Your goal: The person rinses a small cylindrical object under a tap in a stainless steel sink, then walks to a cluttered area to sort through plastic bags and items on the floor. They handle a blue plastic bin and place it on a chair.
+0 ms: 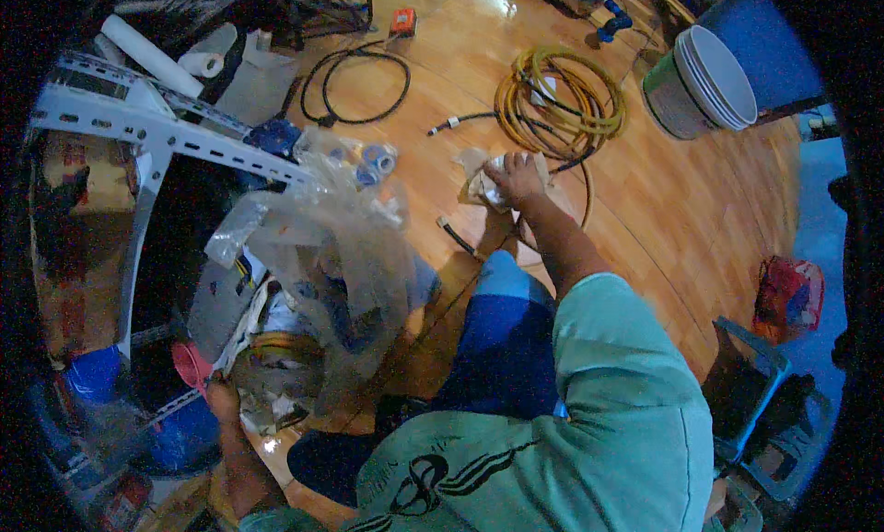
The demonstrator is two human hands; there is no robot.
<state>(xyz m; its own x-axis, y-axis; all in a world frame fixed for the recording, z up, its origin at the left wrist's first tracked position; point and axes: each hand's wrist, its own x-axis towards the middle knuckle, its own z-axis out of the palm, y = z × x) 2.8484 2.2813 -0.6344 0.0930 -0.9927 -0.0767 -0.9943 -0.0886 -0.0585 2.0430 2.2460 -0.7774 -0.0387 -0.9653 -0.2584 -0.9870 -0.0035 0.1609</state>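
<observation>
My right hand [516, 177] is curled over a crumpled, whitish wrapped bundle [489, 186] on the wood-patterned floor, just beyond my foot. Its contents are hidden by the wrapping. At the lower left, my left hand [224, 399] grips the pale edge of a large open sack [231, 352]. Inside the sack lie yellowish coiled material [286, 344] and crumpled pale pieces. Cloudy plastic sheeting [359, 249] spreads over and beyond the sack. Rolls of tape [378, 160] in clear plastic lie past the sheeting.
A yellow hose coil [559, 103] lies beyond my right hand, and a black cable loop [366, 83] near an orange box [403, 23]. White buckets [718, 83] lean at the upper right. A slotted metal rack [148, 131] stands left, with a pink scoop [191, 367] below.
</observation>
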